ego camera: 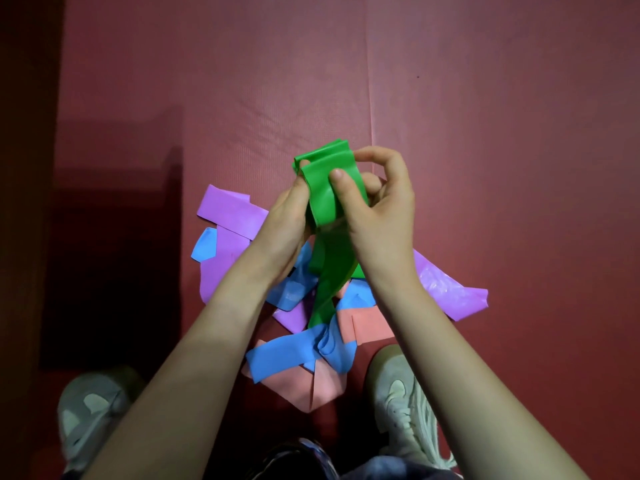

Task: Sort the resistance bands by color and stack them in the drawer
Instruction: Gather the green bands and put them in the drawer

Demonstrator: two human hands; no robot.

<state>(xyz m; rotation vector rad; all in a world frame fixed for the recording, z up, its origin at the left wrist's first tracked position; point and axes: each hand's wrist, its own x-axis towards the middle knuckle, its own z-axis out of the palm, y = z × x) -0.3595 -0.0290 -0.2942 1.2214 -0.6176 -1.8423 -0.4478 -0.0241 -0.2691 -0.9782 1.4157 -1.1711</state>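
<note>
A green resistance band (325, 199) is folded into a small bundle above the pile, and its loose tail hangs down to the floor. My left hand (287, 216) grips the bundle from the left, fingertips tucked into its top fold. My right hand (377, 199) pinches it from the right, thumb pressed on the front. Under my hands lies a mixed pile: purple bands (228, 216), blue bands (291, 355) and pink bands (367, 327), overlapping one another. No drawer is in view.
The pile lies on a dark red mat (485, 133) with a seam running up its middle. My two grey shoes (90, 410) (401, 393) stand on either side of the pile's near edge. A dark shadowed strip (27, 202) borders the mat on the left.
</note>
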